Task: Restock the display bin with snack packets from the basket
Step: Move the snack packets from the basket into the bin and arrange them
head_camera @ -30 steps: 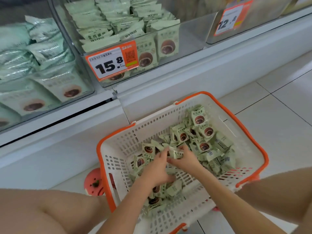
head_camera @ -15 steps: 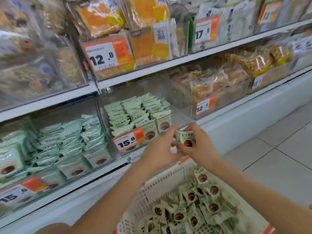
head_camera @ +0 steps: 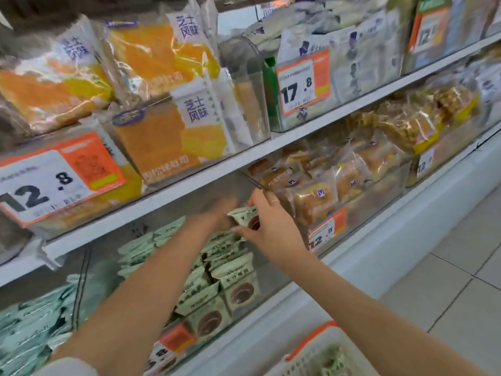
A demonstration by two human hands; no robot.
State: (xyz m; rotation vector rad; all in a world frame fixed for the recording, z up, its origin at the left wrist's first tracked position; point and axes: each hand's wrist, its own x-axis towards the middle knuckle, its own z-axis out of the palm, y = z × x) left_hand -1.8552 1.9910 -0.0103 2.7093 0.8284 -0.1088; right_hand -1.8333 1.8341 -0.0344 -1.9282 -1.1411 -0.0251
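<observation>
My right hand pinches a pale green snack packet above the clear display bin on the lower shelf. My left hand is blurred; I cannot tell its grip. Wrapped buns crowd the right; the orange-rimmed white basket sits below.

The packet is pale green with dark letters and a brown round picture. Below it, the packets in the bin have the same pale green and brown pattern. Above the packet, the bread bags are orange and yellow with white labels. The price tags are white and orange with black numbers. The basket, right below the packet, is white with an orange rim.
</observation>
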